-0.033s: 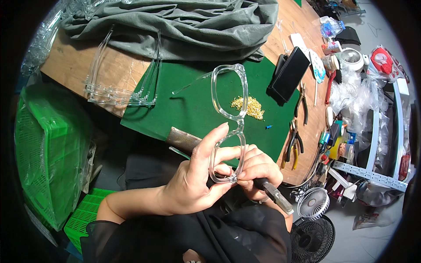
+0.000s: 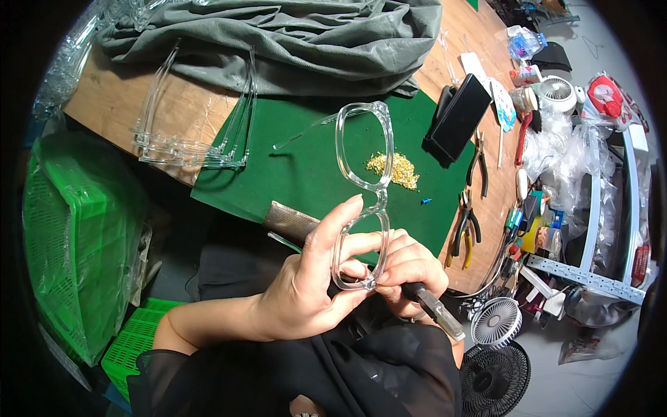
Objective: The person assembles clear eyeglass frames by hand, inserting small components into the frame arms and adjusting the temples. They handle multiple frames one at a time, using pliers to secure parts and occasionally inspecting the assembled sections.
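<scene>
A clear plastic eyeglass frame (image 2: 340, 156) stands on end over the green mat, one temple stretching off to the left. My left hand (image 2: 306, 292) is closed on its lower rim, thumb and fingers around and through the lens opening. At the frame's lower corner, the fingertips of my right hand (image 2: 410, 267) press against the hinge area. The same right hand grips a tool with a black handle and a flat metal end (image 2: 445, 320), pointing down to the right. Its exact kind is partly hidden by the fingers. Beyond the frame lies a pile of tiny gold-coloured parts (image 2: 403, 172).
Several clear frames (image 2: 187, 153) rest on the table at left, below a grey cloth (image 2: 278, 48). On the right lie a black phone (image 2: 458, 118) and pliers (image 2: 464, 229). A green crate (image 2: 83, 243) stands at far left; small fans (image 2: 496, 322) are at right.
</scene>
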Demonstrator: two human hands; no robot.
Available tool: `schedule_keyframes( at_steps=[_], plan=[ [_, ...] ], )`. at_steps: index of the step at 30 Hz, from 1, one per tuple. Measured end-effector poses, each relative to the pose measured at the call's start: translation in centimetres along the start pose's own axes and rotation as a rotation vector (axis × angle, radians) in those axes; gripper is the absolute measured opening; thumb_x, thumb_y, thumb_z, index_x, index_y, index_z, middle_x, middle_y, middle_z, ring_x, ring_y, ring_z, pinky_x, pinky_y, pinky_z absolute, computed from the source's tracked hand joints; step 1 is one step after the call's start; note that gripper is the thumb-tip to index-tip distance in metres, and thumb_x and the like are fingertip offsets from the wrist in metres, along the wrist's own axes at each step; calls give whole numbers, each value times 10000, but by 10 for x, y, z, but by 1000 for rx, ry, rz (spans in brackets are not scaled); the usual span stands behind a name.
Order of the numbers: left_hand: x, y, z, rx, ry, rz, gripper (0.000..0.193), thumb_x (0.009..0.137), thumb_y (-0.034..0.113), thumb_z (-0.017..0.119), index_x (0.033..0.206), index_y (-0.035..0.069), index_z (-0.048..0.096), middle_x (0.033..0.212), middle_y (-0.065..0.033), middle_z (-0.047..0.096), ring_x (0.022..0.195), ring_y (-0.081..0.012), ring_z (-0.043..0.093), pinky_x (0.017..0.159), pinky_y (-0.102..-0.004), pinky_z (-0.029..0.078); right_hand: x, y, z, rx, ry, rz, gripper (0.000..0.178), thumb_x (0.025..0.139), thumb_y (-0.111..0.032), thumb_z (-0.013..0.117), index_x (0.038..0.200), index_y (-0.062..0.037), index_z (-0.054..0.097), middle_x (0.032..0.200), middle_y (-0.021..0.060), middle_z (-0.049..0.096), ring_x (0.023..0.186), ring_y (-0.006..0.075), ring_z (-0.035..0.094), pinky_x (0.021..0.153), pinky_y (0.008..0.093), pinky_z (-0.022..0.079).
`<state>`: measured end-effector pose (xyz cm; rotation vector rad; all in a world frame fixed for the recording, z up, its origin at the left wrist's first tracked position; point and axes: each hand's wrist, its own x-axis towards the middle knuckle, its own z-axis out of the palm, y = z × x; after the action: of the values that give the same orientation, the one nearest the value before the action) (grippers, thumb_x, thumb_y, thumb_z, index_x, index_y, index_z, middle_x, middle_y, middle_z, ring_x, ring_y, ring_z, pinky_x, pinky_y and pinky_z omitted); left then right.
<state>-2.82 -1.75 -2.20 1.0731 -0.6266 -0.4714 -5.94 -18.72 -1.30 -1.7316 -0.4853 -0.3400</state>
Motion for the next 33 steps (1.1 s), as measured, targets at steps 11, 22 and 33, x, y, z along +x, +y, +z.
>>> schedule_keyframes(
  at_steps=[11,22,33],
  plan=[
    [-1,-4,-3,13,-20,-22,930,728,-162,565,1379,65,-60,1241,-279,433,953,-223,593,808,-288,475,5,0,-5,-19,-75,-3,126,725,-54,706,795,-26,605,720,55,579,613,185,552,578,296,414],
    [1,-1,-3,78,-49,0,915,731,-149,582,1374,39,-42,1211,-274,460,962,-235,594,810,-292,485,3,-5,-4,16,-76,101,120,754,-84,698,804,-68,590,728,17,581,635,163,556,600,285,401],
    [-3,-4,-2,147,-40,37,898,739,-147,572,1372,35,-39,1220,-274,456,964,-241,603,826,-296,482,4,-8,-6,-84,-130,74,147,729,-65,701,782,-67,564,712,29,569,633,189,550,595,299,406]
  ],
)
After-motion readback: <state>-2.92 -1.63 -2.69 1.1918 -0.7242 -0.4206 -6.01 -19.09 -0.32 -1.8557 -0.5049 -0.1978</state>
